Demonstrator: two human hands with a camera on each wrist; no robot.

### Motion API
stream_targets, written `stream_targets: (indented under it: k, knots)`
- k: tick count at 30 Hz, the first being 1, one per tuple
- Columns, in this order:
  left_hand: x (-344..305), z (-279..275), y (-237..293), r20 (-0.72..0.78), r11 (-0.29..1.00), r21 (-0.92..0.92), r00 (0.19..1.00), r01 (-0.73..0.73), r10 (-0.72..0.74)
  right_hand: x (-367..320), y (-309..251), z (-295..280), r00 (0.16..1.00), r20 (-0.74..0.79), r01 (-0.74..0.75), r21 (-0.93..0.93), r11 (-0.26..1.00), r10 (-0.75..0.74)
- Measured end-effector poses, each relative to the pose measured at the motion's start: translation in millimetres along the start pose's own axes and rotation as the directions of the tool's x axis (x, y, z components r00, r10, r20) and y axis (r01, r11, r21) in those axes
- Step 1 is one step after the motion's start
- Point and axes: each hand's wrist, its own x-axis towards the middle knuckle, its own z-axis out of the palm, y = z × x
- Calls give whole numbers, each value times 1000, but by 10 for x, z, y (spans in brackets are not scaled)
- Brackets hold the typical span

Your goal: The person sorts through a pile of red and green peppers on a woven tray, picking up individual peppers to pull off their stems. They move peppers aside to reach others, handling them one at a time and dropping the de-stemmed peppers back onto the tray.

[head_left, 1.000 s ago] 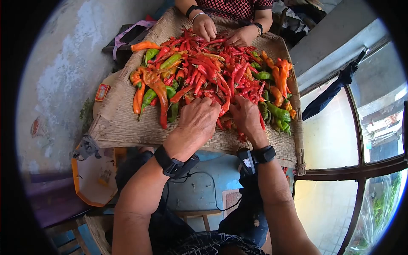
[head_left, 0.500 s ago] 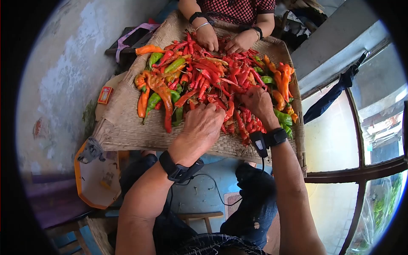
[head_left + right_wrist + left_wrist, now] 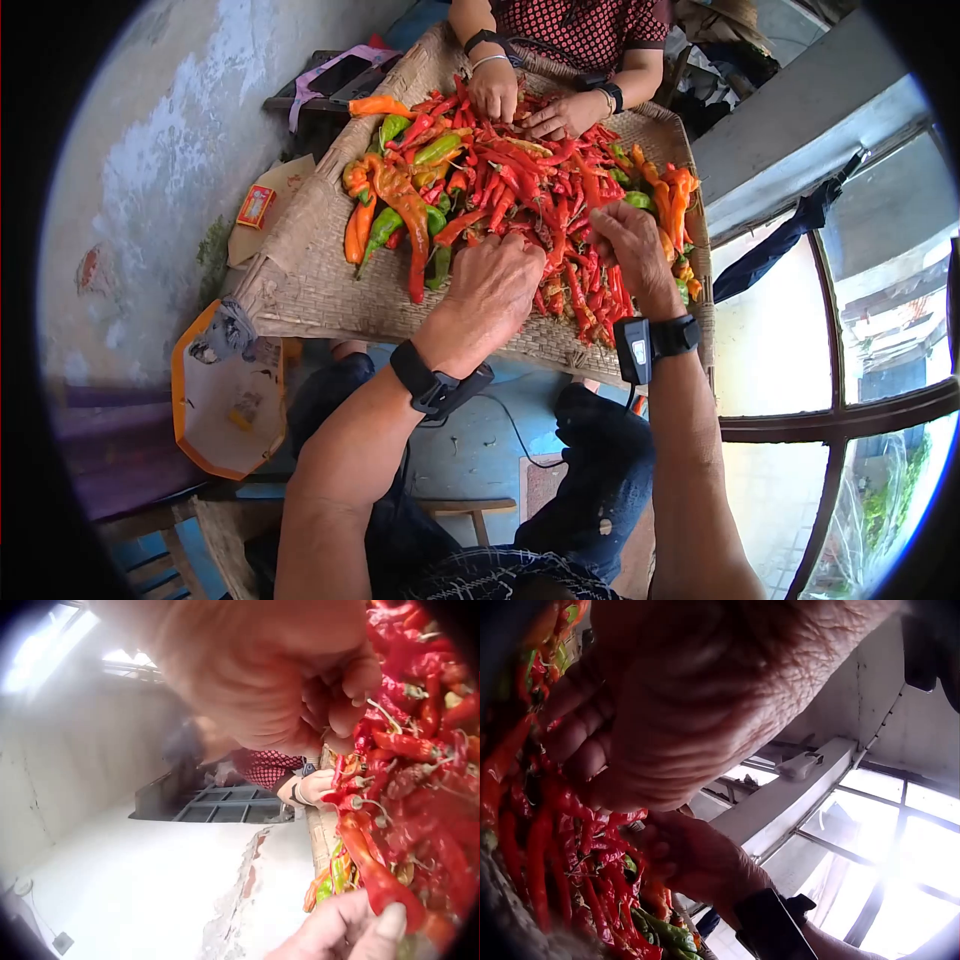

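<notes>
Peppers, mostly red [image 3: 510, 180], are heaped on a woven tray [image 3: 340, 300]. At the heap's near edge is the left hand [image 3: 492, 292], back up; the right wrist view shows its thumb and finger [image 3: 352, 930] pinching a large red pepper [image 3: 367, 870]. To its right, the right hand [image 3: 637, 255] hangs over the heap with curled fingers. A pale stem [image 3: 384, 714] lies by its fingertips in the right wrist view; whether they grip it is unclear. The left wrist view shows the left palm [image 3: 705, 712] above the heap and the right hand [image 3: 705, 859] beyond.
Another person's hands [image 3: 562, 115] reach into the heap's far side. Orange and green peppers lie at the tray's left [image 3: 405, 205] and right [image 3: 680, 200]. An orange-rimmed container [image 3: 225, 400] stands below left, with a wall on the left and a window frame [image 3: 835, 425] on the right.
The two hands were close together a second ago; the right hand has moved right, away from the left hand. The far person's hands have shifted slightly, and the head view has shifted too.
</notes>
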Motion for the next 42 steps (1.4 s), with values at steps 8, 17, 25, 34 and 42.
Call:
stream_targets:
  k: [8,17,25,34,42]
  knots:
    - [49,-4,15,36,993,-98,997,66,-63,56,68,-108,928,-304,224,-3,975,-214]
    - [142,11,44,222,741,-604,955,293,-196,-721,327,459,977,214,-28,186,982,-13]
    - [261,124,-165,53,861,-443,966,251,-254,-717,262,119,990,39,139,-328,934,-134]
    - [1142,445,-880,-103,969,155,979,192,-177,-672,416,-141,980,-52,125,-587,800,-191]
    - [1480,490,-916,501,881,17,759,472,-417,-749,501,-237,964,-118,94,-690,718,-239]
